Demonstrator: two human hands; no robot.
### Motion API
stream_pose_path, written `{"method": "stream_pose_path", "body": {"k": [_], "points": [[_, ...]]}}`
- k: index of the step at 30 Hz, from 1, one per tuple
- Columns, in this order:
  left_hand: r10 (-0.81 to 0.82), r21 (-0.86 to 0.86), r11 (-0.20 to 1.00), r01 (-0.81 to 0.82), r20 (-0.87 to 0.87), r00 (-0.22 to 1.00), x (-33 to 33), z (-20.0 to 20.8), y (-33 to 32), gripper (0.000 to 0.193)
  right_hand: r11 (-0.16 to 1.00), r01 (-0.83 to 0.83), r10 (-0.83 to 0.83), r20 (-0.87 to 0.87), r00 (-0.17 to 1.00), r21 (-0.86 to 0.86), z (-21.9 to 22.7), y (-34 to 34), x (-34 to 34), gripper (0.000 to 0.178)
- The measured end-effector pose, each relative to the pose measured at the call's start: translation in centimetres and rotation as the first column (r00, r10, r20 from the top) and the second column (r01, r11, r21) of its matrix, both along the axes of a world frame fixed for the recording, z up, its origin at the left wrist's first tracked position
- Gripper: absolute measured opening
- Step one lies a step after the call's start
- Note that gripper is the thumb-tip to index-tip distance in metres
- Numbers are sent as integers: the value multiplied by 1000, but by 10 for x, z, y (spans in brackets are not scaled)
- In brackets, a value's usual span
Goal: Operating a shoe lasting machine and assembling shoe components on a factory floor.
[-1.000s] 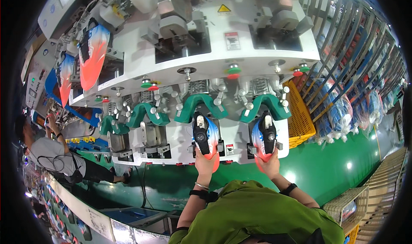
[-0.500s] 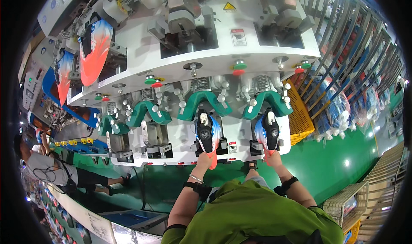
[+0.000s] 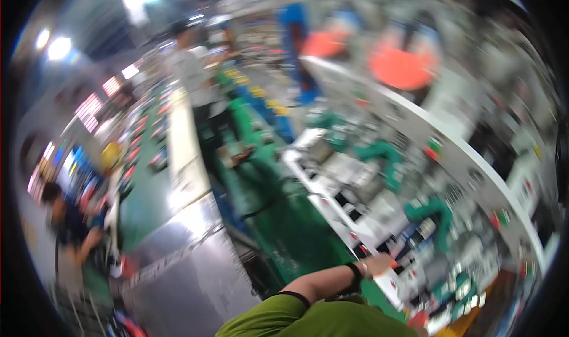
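My left hand [image 3: 378, 265] reaches to the machine's front edge, its fingers blurred but closed at the coral toe of a shoe upper [image 3: 417, 235]. That upper, blue, white and black above the toe, sits on a last beneath a green curved clamp [image 3: 437, 211]. Lower down, by the bottom edge, a coral patch [image 3: 418, 320] shows at the neighbouring station, likely the toe of a second upper. My right hand is out of the picture.
Two coral-toed uppers [image 3: 403, 64] hang on the machine's upper part. Green and red buttons [image 3: 434, 148] line its white front panel. To the left run a metal-topped bench [image 3: 189, 278] and a green conveyor [image 3: 145, 201] with shoes. One person [image 3: 198, 82] stands beyond; another [image 3: 74, 224] sits left.
The view has swung left and blurred, bringing the conveyor and people in. My right hand has left the picture. My left hand stays by the same shoe's toe.
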State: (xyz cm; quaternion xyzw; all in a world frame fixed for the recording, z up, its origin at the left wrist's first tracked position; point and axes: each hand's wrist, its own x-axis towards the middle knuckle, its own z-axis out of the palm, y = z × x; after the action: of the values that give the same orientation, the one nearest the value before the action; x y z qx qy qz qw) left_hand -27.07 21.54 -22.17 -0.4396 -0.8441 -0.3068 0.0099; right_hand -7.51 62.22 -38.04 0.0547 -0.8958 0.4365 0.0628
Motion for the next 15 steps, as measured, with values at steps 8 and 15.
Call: {"method": "stream_pose_path", "body": {"k": [8,15], "points": [[277,-328,941,-84,601,750,6,8,-56,43,743,-646,581,313,752,173,132,-77,-220,22],[380,-152,918,-366,602,702,-5,59,-135,44,591,-765,705,296,644,256,332,-306,-216,29]]}}
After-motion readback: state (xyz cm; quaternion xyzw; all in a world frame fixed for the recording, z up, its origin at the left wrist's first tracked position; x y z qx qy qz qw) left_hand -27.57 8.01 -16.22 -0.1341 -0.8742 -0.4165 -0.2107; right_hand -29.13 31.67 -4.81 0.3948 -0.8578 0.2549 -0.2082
